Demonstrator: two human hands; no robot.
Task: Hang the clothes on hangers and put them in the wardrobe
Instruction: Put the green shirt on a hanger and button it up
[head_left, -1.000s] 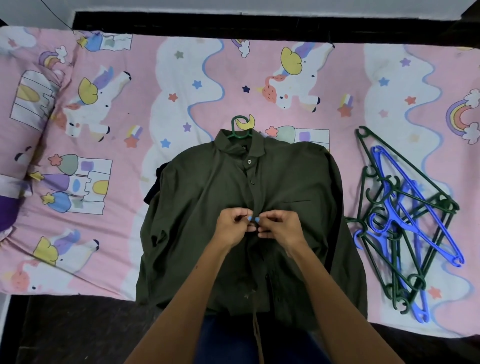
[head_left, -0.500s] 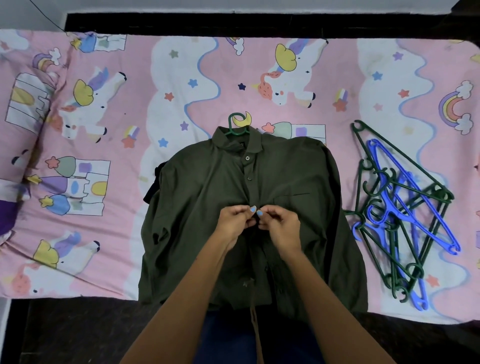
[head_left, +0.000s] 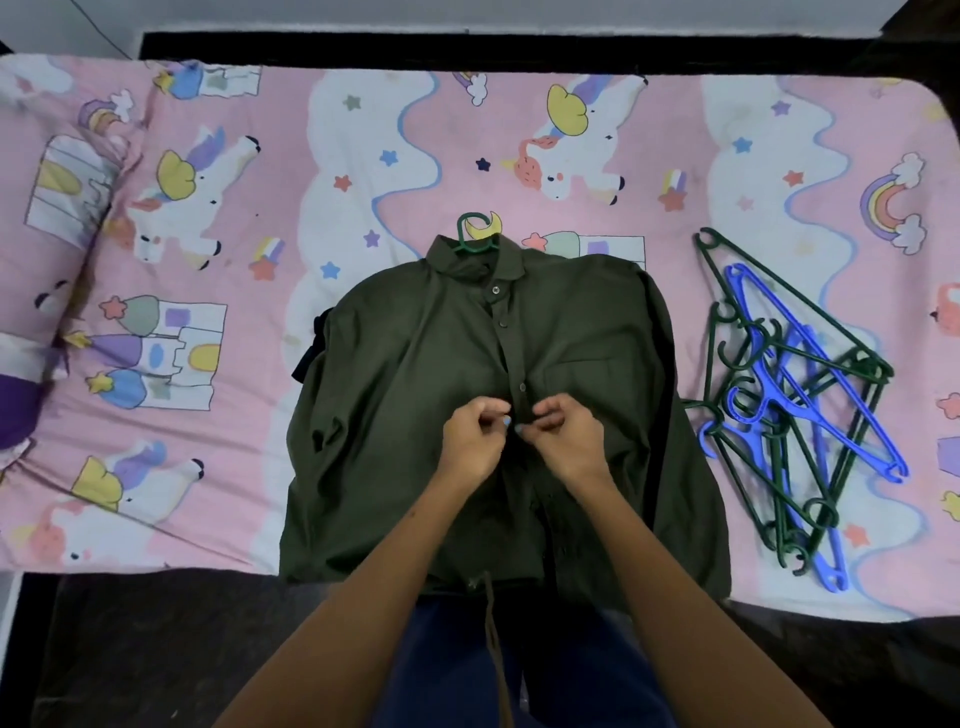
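Observation:
A dark olive shirt (head_left: 415, 395) lies flat, collar away from me, on the pink unicorn bedsheet (head_left: 270, 218). A green hanger's hook (head_left: 470, 234) sticks out of the collar; the rest of the hanger is hidden inside the shirt. Three buttons show closed on the upper placket. My left hand (head_left: 475, 441) and my right hand (head_left: 563, 439) meet at the middle of the placket, each pinching the shirt's front edge with thumb and fingertips. The shirt's hem hangs over the near edge of the bed.
A tangled pile of green and blue hangers (head_left: 795, 405) lies on the bed right of the shirt. A dark garment (head_left: 310, 353) peeks out under the shirt's left shoulder. A pillow (head_left: 47, 218) fills the left end. A black bed frame (head_left: 467, 49) runs along the far side.
Both hands stay at the mid placket, shifting their fingertips slightly on the fabric. The view has tilted a little; the shirt and hangers have not moved.

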